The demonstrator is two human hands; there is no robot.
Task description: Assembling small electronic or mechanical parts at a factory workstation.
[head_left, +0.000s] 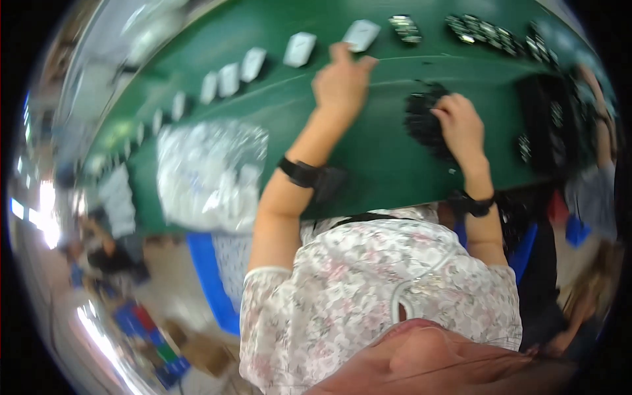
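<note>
My left hand (pixel 340 84) reaches to the far side of the green table. Its forefinger and thumb are stretched apart, with the forefinger at the near edge of a white, flat piece (pixel 362 35). Whether it presses on the piece I cannot tell. My right hand (pixel 462 126) is at the right edge of a pile of small black parts (pixel 424 118). Its thumb and forefinger are pinched together there, and whatever is between them is too small to make out. Beyond both hands lies a dark piece with shiny spots (pixel 405 29).
More white pieces (pixel 300 49) curve away to the left. A clear plastic bag (pixel 210 174) of white pieces lies near the left. Shiny dark parts (pixel 484 33) and a black tray (pixel 546 125) are on the right. Blue bins (pixel 212 283) stand below the table edge. Other people sit at both sides.
</note>
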